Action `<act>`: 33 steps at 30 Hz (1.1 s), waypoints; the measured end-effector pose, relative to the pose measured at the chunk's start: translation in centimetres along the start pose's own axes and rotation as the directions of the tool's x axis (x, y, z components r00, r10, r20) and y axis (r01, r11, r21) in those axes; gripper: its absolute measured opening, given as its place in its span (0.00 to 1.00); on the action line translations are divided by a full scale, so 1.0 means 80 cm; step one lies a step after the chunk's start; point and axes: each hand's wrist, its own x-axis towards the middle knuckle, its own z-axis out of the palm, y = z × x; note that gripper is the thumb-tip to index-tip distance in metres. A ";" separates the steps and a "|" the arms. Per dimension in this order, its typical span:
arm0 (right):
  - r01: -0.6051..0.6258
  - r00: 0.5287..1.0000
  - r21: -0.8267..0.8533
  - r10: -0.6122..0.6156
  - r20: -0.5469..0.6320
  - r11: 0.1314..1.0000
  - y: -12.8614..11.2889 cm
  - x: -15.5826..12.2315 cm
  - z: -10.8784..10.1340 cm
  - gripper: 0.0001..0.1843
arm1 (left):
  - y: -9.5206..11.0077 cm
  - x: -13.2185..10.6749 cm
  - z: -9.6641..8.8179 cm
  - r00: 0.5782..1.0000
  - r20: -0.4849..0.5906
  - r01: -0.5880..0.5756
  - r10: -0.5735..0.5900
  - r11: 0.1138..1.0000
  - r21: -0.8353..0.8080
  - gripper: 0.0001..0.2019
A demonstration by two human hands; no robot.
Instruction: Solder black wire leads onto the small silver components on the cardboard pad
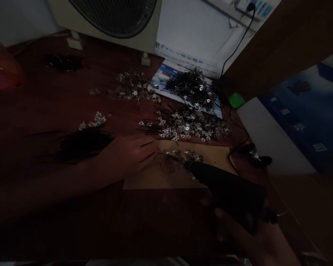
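Left hand: my left hand [127, 155] was in a narrow pinch, fingertips closed on what looked like a thin dark wire [150, 146]; the light was too dim to be sure.
Right hand: my right hand [252, 240] was wrapped around a black hand tool [227, 188], probably a glue gun, its narrow tip pointing left.
Under and between both hands: a cardboard sheet [211, 157], with a small heap of silvery flower-shaped pieces [192, 156] just ahead of the tool's tip.
Beyond both hands: a large heap of the same pieces on dark wires [188, 123].
Left of my left hand: a bundle of dark wires [83, 146] on the reddish-brown wooden table [44, 103].
Far ahead of my left hand: a loose heap of silvery pieces [133, 87].
Right of my right hand: a black cord [238, 149] lying beside the cardboard.
Farther ahead: a round fan [113, 14].
Risks: a tip this close to the small heap could catch or shift it. A dragged cord or a swept forearm could scatter the loose pieces. Poor light could hide a misplaced wire.
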 end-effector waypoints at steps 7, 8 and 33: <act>-0.057 0.998 0.046 0.058 -0.016 0.997 -0.019 -0.002 0.004 0.28 | 0.000 -0.001 0.003 1.000 -0.027 -0.003 0.002 1.000 -0.018 0.08; -0.064 0.998 0.072 0.065 -0.015 0.995 -0.021 -0.001 0.003 0.28 | -0.001 -0.001 0.003 1.000 -0.021 -0.001 0.000 1.000 -0.022 0.08; -0.079 0.978 0.080 0.061 0.200 0.994 0.002 0.020 -0.023 0.35 | -0.001 0.000 0.003 1.000 -0.009 -0.011 0.011 0.999 -0.046 0.10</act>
